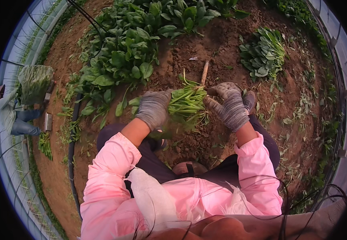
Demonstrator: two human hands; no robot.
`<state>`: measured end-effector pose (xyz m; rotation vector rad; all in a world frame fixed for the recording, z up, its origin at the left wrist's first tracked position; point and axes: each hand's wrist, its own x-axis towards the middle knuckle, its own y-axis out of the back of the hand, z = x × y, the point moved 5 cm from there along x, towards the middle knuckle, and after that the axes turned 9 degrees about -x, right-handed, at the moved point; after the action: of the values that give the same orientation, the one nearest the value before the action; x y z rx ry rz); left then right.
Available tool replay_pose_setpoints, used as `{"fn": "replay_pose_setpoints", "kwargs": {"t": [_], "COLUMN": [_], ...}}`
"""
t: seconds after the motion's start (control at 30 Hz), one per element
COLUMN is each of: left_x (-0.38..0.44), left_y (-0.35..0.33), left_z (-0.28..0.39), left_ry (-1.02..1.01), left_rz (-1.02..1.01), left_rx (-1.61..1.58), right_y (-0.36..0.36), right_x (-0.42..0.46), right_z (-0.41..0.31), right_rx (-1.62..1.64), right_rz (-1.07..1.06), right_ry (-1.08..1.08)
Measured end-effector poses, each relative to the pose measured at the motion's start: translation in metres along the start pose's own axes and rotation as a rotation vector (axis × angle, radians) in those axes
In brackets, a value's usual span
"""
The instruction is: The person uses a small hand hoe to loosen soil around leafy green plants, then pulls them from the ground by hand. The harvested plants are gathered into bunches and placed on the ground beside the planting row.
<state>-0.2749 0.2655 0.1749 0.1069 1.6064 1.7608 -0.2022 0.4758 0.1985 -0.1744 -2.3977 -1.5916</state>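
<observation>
My left hand [154, 108], in a grey knit glove, grips a bunch of spinach [185, 103] by its leafy side. The stems and pale root ends point right. Close to those root ends is my right hand [229, 103], gloved alike, its thumb and forefinger apart with a gap between them. Whether its fingertips touch the roots is unclear. Just beyond the bunch, a hand tool with a wooden handle [205, 73] lies on the soil, its metal blade [193, 58] partly covered by dirt.
Spinach plants [119, 60] grow thickly ahead and to the left. A pile of cut spinach [263, 54] lies at right on soil strewn with loose leaves. A black hose [73, 156] runs along the left. Farther left, a person [20, 111] bends beside a covered load [35, 82].
</observation>
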Motion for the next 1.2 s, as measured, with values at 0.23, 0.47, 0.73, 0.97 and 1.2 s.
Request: {"fn": "replay_pose_setpoints", "kwargs": {"t": [0.23,0.47,0.73,0.97,1.2], "left_x": [-0.002,-0.008,-0.008,-0.007,-0.009], "left_y": [-0.003,0.002,-0.02,-0.013,-0.004], "left_z": [0.013,0.011,0.026,0.014,0.015], "left_ry": [-0.052,-0.158,-0.242,-0.146,-0.153], "left_rz": [0.027,0.074,-0.033,-0.124,-0.073], "left_rx": [0.042,0.083,0.187,0.092,-0.073], "right_y": [-0.025,0.003,-0.037,0.0,-0.028], "right_x": [0.002,-0.01,0.006,-0.003,-0.004], "right_z": [-0.02,0.064,-0.003,0.057,0.012], "right_rx": [0.002,0.086,0.1,-0.34,-0.001], "right_rz": [0.068,0.114,-0.261,0.052,-0.07], "right_ry": [0.031,-0.319,-0.132,-0.253,-0.034]}}
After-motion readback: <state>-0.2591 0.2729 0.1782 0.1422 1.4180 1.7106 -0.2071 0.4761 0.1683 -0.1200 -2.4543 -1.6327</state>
